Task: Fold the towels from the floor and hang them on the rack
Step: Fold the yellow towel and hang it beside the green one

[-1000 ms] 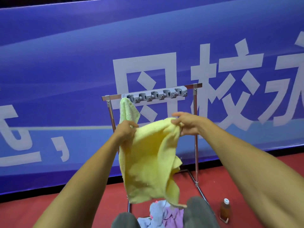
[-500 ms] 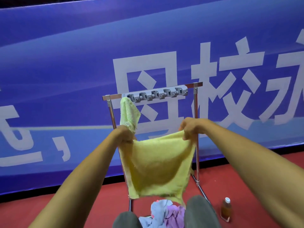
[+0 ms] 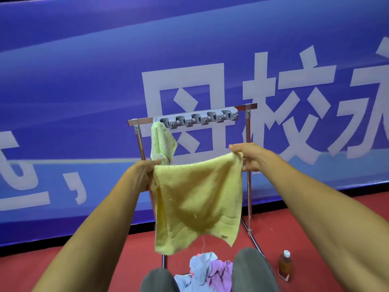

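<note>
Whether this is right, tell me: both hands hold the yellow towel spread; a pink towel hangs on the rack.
Wrong colour: head view shows a green towel on the rack. Left hand and right hand do hold the yellow towel spread.

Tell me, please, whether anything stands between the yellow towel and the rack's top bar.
Nothing visible does. The left hand and right hand hold the yellow towel in front of the rack, below its bar; the green towel takes only the bar's left end.

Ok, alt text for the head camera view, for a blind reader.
A yellow towel, held spread at its top corners by the left hand and right hand, before a rack bearing a green towel; more towels lie below.
</note>
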